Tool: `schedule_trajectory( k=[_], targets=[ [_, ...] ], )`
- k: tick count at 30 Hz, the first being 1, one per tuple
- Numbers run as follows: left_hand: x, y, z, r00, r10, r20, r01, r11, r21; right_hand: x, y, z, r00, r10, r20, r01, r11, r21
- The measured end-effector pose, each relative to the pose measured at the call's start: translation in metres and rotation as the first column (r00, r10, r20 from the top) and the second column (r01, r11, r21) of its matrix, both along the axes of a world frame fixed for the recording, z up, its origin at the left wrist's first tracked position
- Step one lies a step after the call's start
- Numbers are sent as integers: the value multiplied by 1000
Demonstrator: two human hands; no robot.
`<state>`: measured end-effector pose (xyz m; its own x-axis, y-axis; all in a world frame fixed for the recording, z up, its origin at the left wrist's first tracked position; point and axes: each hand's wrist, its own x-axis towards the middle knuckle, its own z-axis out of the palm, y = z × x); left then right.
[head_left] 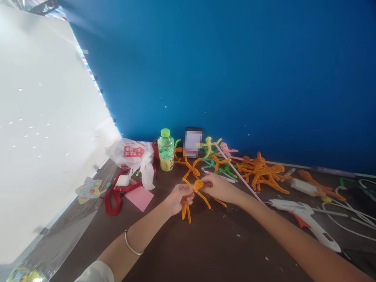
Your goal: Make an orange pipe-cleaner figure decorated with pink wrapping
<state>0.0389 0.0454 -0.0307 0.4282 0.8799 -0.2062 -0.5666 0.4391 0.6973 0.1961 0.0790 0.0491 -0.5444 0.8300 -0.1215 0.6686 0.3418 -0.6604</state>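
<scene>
Orange chenille-stem figure (pixel 199 184), held just above the dark bench (pixel 205 250) between two bare hands. The left hand (pixel 178 199) has its fingers clamped on the near left side of the coiled part; the right hand (pixel 219 188) pinches the same part from the right, its fingertips together on it. Orange strands extend below the hands. Behind stand a green-capped bottle (pixel 166 152), a yellow figure (pixel 208 146) and a pink figure (pixel 224 149). To the right lie a heap of orange chenille pieces (pixel 263 171) and, nearer, a white glue gun (pixel 315 225). To the left, pink paper (pixel 141 197) lies near a red strap (pixel 112 203) and a plastic bag (pixel 117 152).
</scene>
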Motion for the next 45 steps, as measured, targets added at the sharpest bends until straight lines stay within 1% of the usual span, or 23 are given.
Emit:
schedule_trajectory(
  k=[2,5,8,11,14,18,21,25,29,31,32,34,38,42,45],
  targets=[
    [1,0,0,1000,13,-20,-13,1000,1,2,3,-2,999,-39,12,39,999,16],
    [2,-1,0,997,62,-44,-63,998,-14,5,5,-4,996,-82,-35,82,996,22],
    [3,-1,1,993,101,-66,-101,995,0,6,3,-5,989,-101,-105,99,995,-29],
    [3,-1,3,988,135,-73,-133,991,30,4,0,-5,988,-113,-107,107,992,-63],
    [4,-2,3,984,162,-72,-160,986,41,-2,-5,-8,977,-170,-132,167,985,-31],
    [5,-3,3,981,188,-57,-185,981,51,-10,-13,-15,939,-230,-257,237,972,-5],
    [7,-4,2,980,193,-37,-191,980,64,-14,-18,-19,919,-281,-276,311,948,70],
    [9,-5,1,971,236,-38,-233,970,72,-19,-24,-24,915,-333,-228,373,913,165],
    [11,-6,2,959,279,-52,-276,960,56,-23,-27,-30,927,-332,-174,369,889,270],
    [11,-7,2,958,283,-45,-281,959,38,-25,-29,-35,941,-313,-129,339,869,362],
    [11,-6,1,959,282,-36,-281,959,27,-25,-29,-38,949,-298,-103,313,851,421],
    [11,-6,-2,959,283,-10,-283,959,-3,-24,-29,-45,965,-256,-57,244,798,551],
    [11,-4,-7,946,323,23,-320,945,-68,-22,-27,-59,988,-154,30,79,649,756],
    [10,-1,-7,952,301,54,-295,951,-96,-21,-26,-62,984,-88,157,-95,485,869],
    [9,1,-8,958,268,98,-255,959,-128,-21,-27,-60,977,-59,205,-173,339,925]
  ],
)
